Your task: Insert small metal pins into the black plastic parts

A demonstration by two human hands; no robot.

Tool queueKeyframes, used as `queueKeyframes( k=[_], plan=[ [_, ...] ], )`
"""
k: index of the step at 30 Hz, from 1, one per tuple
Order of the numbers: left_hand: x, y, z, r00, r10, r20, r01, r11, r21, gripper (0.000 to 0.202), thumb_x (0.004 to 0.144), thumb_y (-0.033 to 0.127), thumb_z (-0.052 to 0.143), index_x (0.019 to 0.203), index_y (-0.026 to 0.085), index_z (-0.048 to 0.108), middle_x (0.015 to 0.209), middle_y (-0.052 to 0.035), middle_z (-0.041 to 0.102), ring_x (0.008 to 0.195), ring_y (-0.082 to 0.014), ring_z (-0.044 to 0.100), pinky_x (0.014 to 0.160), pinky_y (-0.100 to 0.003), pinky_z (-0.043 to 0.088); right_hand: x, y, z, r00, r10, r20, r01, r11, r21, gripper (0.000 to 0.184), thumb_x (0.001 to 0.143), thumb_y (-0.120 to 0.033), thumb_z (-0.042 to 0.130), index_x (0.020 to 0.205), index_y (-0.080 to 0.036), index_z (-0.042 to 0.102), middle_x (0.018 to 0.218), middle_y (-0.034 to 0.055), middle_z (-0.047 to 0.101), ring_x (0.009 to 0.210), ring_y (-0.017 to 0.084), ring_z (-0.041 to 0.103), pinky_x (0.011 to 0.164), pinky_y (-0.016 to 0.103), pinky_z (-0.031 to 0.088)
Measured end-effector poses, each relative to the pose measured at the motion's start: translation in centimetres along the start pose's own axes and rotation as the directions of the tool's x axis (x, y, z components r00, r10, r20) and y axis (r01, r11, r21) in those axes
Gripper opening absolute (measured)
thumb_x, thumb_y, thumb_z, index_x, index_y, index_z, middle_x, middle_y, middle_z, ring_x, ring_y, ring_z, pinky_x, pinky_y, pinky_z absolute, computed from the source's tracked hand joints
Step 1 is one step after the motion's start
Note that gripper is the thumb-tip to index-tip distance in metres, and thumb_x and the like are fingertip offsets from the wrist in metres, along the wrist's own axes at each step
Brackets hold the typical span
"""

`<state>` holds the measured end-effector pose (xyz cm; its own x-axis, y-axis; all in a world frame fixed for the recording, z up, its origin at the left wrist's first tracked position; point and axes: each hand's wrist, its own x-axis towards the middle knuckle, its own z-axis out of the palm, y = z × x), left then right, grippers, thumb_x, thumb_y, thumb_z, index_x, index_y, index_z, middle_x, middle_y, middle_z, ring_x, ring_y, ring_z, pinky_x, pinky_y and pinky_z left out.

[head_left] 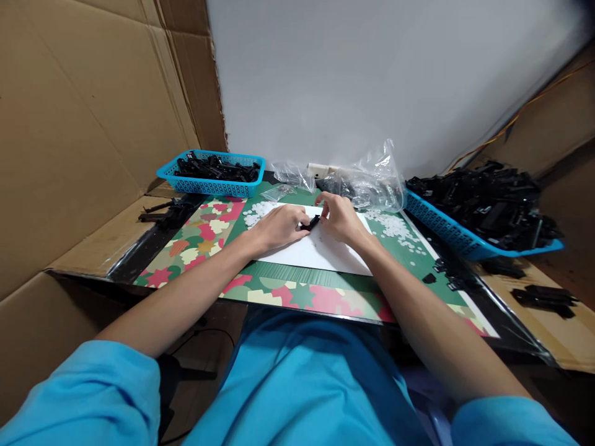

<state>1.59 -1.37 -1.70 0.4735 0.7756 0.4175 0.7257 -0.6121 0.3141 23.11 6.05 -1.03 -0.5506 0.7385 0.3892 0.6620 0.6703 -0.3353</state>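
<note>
My left hand [282,227] rests on a white sheet [302,253] and grips a small, narrow black plastic part [310,223] between thumb and fingers. The part lies slanted, its far end pointing toward my right hand [341,218]. Bent in a pinch, the fingers of that hand are close to the part's far end. Whether they touch it or hold something tiny cannot be made out. Small white discs lie in two loose spreads, one behind my left hand [255,212] and a wider one [395,226] to the right of the sheet.
A blue basket [209,186] of black parts stands at the back left. Another blue basket [458,234], heaped high, is at the right. Clear plastic bags [379,179] lie against the wall. Loose black parts [546,298] rest on cardboard at right. Cardboard walls [93,93] enclose the left side.
</note>
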Motion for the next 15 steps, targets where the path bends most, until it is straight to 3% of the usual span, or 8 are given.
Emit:
queueKeyframes(
  k=[9,15],
  plan=[
    [0.07,-0.16,-0.14,0.998,0.042,0.038,-0.04,0.998,-0.055,0.012,0.095,0.024,0.071,0.098,0.02,0.082,0.098,-0.0082,0.076,0.084,-0.0214,0.069,0.078,-0.036,0.051,-0.03,-0.07,0.16,1.0,0.015,-0.006,-0.015,0.999,0.03,0.052,0.071,-0.003,0.063,0.12,-0.016,0.072,0.083,0.0069,0.076,0.069,0.022,0.06,0.063,0.029,0.038],
    [-0.05,0.31,-0.37,1.0,-0.008,0.031,0.008,1.0,0.006,0.012,0.093,0.026,0.07,0.093,0.022,0.082,0.093,-0.0073,0.079,0.086,-0.0246,0.071,0.079,-0.038,0.05,0.3,0.52,0.78,0.999,-0.03,0.01,0.03,0.999,-0.019,0.049,0.075,-0.003,0.064,0.12,-0.016,0.075,0.083,0.0063,0.077,0.072,0.022,0.062,0.068,0.029,0.039]
  ],
)
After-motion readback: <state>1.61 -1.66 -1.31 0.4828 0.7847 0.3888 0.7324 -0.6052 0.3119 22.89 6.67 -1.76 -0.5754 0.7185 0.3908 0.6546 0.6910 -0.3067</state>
